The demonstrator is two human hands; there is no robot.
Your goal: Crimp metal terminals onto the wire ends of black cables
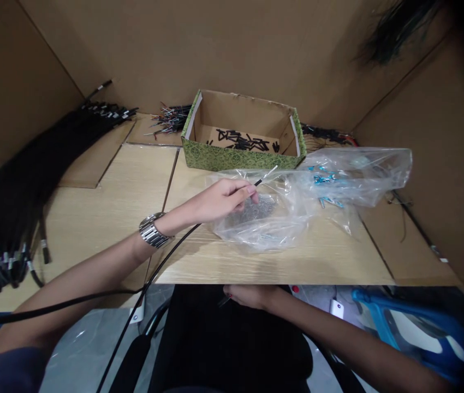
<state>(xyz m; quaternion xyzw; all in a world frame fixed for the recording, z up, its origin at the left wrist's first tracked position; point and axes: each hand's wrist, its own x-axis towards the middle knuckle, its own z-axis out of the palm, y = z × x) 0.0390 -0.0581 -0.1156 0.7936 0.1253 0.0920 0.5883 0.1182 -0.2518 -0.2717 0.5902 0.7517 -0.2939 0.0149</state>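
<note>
My left hand, with a metal watch on the wrist, pinches a black cable above the table. The cable's pale, thin end points up and right past my fingertips, and its length trails down to the lower left. Just below this hand lies a clear plastic bag holding a heap of small silvery pieces. Below the table's front edge, over my lap, my right hand is closed, partly hidden by the edge. A thin dark thing sticks out of its fingers, too small to name.
A green patterned box with short black pieces stands behind. Another clear bag with blue pieces lies right. Bundled black cables cover the left side; more wires lie beside the box. Cardboard walls enclose the table.
</note>
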